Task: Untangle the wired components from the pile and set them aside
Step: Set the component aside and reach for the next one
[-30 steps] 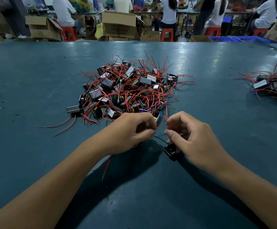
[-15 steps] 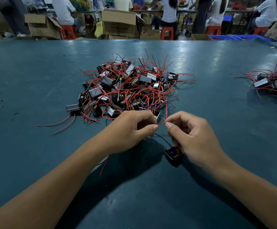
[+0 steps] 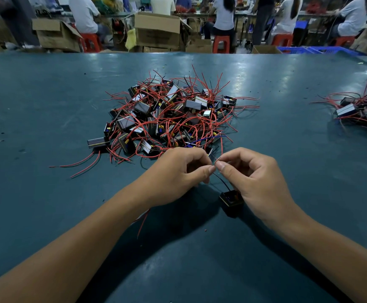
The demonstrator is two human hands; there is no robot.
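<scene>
A tangled pile of small black block components with red wires lies in the middle of the teal table. Just in front of it, my left hand and my right hand meet fingertip to fingertip, each pinching thin wire ends. A black wire runs from the pinch down to one small black component, which hangs or rests below my right palm. A red wire trails out from under my left wrist.
A second, smaller group of wired components lies at the right edge of the table. Beyond the far table edge stand cardboard boxes, red stools, blue crates and several seated people.
The black component below my right hand has come further into sight and sits a little lower. Both hands have kept pinching the wire ends with the fingertips close together.
</scene>
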